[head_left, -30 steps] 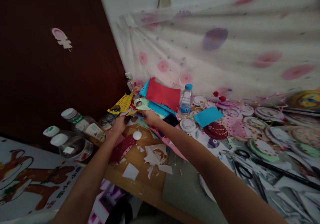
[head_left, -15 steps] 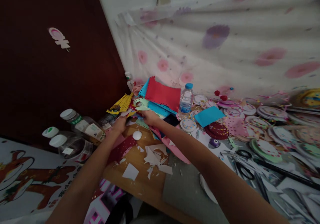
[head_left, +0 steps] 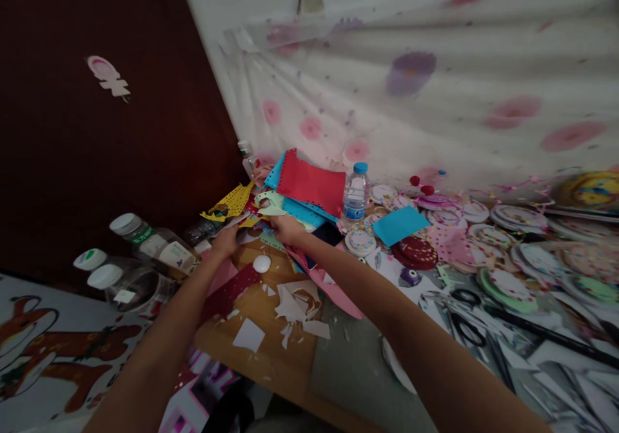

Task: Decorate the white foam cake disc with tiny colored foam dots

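Both my hands reach into a heap of coloured scraps at the back left of the table. My left hand (head_left: pixel 225 239) lies at the heap's near left edge, beside pink and dark red dotted pieces (head_left: pixel 236 291); its fingertips are hidden among the scraps. My right hand (head_left: pixel 286 228) is closed at the pale green piece (head_left: pixel 271 204) and small yellow bits; what its fingers pinch is too small to make out. Behind it lie a red sheet (head_left: pixel 312 184) and blue sheets (head_left: pixel 304 212). A yellow dotted piece (head_left: pixel 235 201) sits behind my left hand.
Large clear bottles (head_left: pixel 155 242) stand at the left. A small water bottle (head_left: pixel 356 193) stands behind a blue card (head_left: pixel 400 224). Decorated discs (head_left: pixel 360 242), scissors (head_left: pixel 467 326) and white paper scraps (head_left: pixel 294 304) cover much of the right and middle. A white round lid (head_left: pixel 262 264) lies between my forearms.
The view has shifted slightly, so things sit a little further left. My right hand has moved slightly within the scraps; both hands stay at the heap.
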A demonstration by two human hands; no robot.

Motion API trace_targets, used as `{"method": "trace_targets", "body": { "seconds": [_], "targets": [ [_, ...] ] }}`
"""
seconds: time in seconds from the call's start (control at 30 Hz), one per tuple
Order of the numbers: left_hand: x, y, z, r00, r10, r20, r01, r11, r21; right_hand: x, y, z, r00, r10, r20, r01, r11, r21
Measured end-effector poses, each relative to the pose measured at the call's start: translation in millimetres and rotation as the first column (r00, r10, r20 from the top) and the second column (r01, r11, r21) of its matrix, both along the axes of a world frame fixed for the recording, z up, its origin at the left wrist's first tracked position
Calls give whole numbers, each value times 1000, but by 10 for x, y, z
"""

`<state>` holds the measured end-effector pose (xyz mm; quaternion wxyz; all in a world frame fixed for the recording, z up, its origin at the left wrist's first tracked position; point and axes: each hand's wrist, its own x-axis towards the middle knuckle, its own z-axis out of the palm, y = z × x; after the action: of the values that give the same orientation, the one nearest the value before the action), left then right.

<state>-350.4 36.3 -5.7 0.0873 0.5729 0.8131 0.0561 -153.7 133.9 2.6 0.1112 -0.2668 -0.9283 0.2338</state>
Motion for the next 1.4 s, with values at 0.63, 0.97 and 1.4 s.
{"method": "trace_targets", "body": {
  "seconds": [0.63, 0.97, 1.4],
  "targets": [
    [651, -547, 744, 906, -21, 422, -195, 865, 462, 1855, -535, 742, 949, -73, -308, -50, 926, -375],
    [2083, -664, 464, 761, -369, 533, 113, 885, 451, 3870, -1753, 449, 566, -774, -285, 723, 631, -280],
    [3406, -668, -420, 570, -652, 500, 568, 752, 333, 4139, -2098, -105, 487, -858, -162, 814, 513, -272]
  ]
}}
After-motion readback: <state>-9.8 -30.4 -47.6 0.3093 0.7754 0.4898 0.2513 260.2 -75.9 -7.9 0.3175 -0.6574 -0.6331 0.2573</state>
